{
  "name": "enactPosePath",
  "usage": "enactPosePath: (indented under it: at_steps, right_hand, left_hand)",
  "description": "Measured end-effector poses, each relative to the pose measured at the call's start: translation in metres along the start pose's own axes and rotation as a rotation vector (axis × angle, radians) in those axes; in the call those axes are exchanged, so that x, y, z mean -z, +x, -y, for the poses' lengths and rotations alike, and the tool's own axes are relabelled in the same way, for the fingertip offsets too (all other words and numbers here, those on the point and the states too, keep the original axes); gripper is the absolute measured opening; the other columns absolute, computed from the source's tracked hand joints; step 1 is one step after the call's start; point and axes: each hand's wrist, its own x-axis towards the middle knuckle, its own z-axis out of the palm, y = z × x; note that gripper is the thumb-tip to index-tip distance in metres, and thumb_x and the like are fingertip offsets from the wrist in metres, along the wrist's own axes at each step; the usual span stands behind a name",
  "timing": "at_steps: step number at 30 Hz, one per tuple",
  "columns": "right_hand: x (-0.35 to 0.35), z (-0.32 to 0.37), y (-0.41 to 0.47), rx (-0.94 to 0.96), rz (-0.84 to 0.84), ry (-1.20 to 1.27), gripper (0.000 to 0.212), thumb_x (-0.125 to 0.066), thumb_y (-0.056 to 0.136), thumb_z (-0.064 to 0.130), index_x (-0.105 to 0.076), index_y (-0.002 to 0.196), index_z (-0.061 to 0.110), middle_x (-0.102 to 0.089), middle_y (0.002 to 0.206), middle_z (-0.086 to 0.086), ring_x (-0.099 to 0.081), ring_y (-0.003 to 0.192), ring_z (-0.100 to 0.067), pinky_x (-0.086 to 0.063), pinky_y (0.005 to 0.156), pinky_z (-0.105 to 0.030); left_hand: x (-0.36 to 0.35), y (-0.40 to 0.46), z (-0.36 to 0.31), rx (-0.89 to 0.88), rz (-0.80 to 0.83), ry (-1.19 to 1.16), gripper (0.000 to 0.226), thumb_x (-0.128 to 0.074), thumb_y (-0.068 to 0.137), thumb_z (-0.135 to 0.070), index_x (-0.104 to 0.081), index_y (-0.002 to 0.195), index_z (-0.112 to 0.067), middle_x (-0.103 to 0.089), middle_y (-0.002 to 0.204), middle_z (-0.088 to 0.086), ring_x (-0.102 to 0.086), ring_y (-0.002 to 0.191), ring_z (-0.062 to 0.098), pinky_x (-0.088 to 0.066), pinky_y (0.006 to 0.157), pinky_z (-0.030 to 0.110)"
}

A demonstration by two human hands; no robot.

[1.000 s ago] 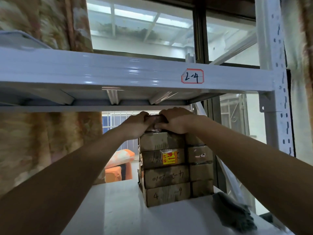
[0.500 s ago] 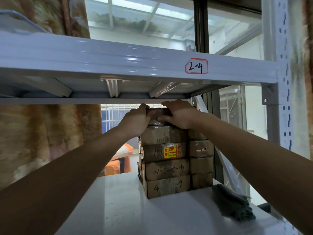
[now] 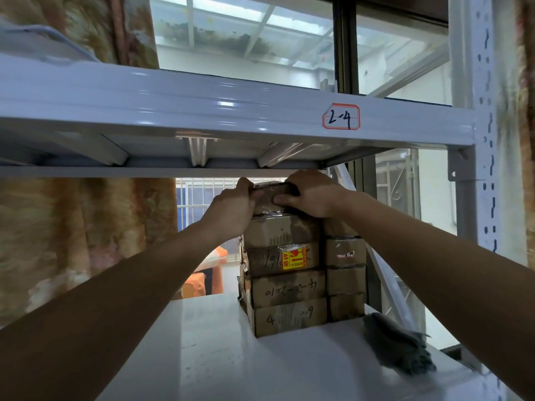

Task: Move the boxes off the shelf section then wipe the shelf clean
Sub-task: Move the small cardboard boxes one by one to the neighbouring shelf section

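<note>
A stack of several taped cardboard boxes [image 3: 286, 285] stands at the back of the white shelf [image 3: 220, 357], with a second narrower stack [image 3: 346, 279] right beside it. The top box [image 3: 267, 202] sits just under the upper shelf. My left hand [image 3: 231, 211] grips its left end and my right hand [image 3: 311, 193] grips its right end and top. Most of that box is hidden by my fingers. A dark grey cloth [image 3: 401, 347] lies on the shelf to the right of the stacks.
The upper shelf beam [image 3: 202, 105] carries a label reading 2-4 [image 3: 341, 117] and leaves little height above the stack. A white perforated upright [image 3: 480, 169] stands at the right. A patterned curtain [image 3: 72, 241] hangs left. Orange objects [image 3: 208, 273] lie behind.
The view has tilted so the shelf beam and stack sit slightly higher and closer. Both hands stay on the top box, shifting their grip a little along its ends.
</note>
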Motion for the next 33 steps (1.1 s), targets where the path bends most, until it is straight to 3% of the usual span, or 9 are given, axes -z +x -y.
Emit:
enactPosePath:
  at_steps: [6, 11, 18, 24, 28, 31, 33]
  right_hand:
    - [-0.001, 0.000, 0.000, 0.021, -0.053, 0.074, 0.044, -0.051, 0.091, 0.059, -0.062, 0.118, 0.026, -0.067, 0.112, -0.002, -0.058, 0.105, -0.025, -0.042, 0.095, -0.046]
    - [0.000, 0.010, -0.001, -0.035, 0.011, 0.041, 0.056, -0.048, 0.095, 0.054, -0.043, 0.142, 0.025, -0.060, 0.133, -0.003, -0.048, 0.127, -0.027, -0.012, 0.116, -0.057]
    - [-0.004, 0.012, -0.004, -0.024, 0.027, -0.005, 0.067, -0.043, 0.092, 0.066, -0.039, 0.146, 0.026, -0.054, 0.139, -0.004, -0.044, 0.130, -0.028, -0.015, 0.116, -0.055]
    - [0.000, 0.012, -0.006, -0.021, 0.017, -0.011, 0.055, -0.042, 0.095, 0.061, -0.047, 0.137, 0.026, -0.059, 0.130, -0.003, -0.046, 0.126, -0.028, -0.017, 0.114, -0.056]
    - [-0.002, 0.015, -0.005, -0.025, -0.022, 0.043, 0.046, -0.046, 0.095, 0.056, -0.053, 0.129, 0.026, -0.060, 0.126, -0.001, -0.047, 0.125, -0.024, -0.015, 0.115, -0.057]
    - [0.003, 0.018, -0.004, 0.005, -0.084, 0.130, 0.042, -0.052, 0.093, 0.050, -0.055, 0.127, 0.026, -0.063, 0.124, -0.002, -0.053, 0.120, -0.025, -0.030, 0.109, -0.056]
    - [0.009, 0.022, -0.005, 0.018, -0.103, 0.212, 0.042, -0.058, 0.093, 0.043, -0.055, 0.128, 0.021, -0.064, 0.123, -0.005, -0.056, 0.115, -0.026, -0.041, 0.102, -0.048]
  left_hand:
    - [-0.001, 0.004, -0.009, -0.011, -0.059, -0.105, 0.045, -0.036, 0.105, -0.037, -0.041, 0.144, -0.016, -0.066, 0.117, 0.018, -0.061, 0.101, 0.039, -0.045, 0.079, 0.036]
    - [-0.002, 0.005, -0.011, -0.020, -0.033, -0.041, 0.042, -0.039, 0.104, -0.036, -0.044, 0.138, -0.012, -0.066, 0.113, 0.018, -0.061, 0.101, 0.038, -0.036, 0.072, 0.032]
    - [0.006, -0.005, -0.008, 0.038, 0.041, -0.016, 0.042, -0.041, 0.103, -0.041, -0.045, 0.125, -0.005, -0.063, 0.109, 0.021, -0.059, 0.098, 0.040, -0.045, 0.074, 0.038]
    - [0.009, -0.004, -0.016, 0.089, 0.116, -0.151, 0.038, -0.040, 0.103, -0.038, -0.036, 0.122, -0.006, -0.058, 0.094, 0.013, -0.060, 0.083, 0.034, -0.049, 0.070, 0.042]
    - [0.005, -0.006, -0.018, 0.130, 0.075, -0.179, 0.037, -0.040, 0.103, -0.037, -0.035, 0.126, -0.008, -0.060, 0.090, 0.013, -0.061, 0.076, 0.033, -0.043, 0.061, 0.036]
    - [0.008, -0.005, -0.019, 0.107, 0.025, -0.172, 0.038, -0.039, 0.104, -0.037, -0.037, 0.134, -0.013, -0.064, 0.099, 0.017, -0.063, 0.085, 0.037, -0.048, 0.068, 0.038]
    - [0.013, -0.004, -0.018, 0.068, 0.006, -0.147, 0.041, -0.038, 0.104, -0.036, -0.037, 0.140, -0.016, -0.065, 0.110, 0.019, -0.062, 0.093, 0.039, -0.043, 0.071, 0.036]
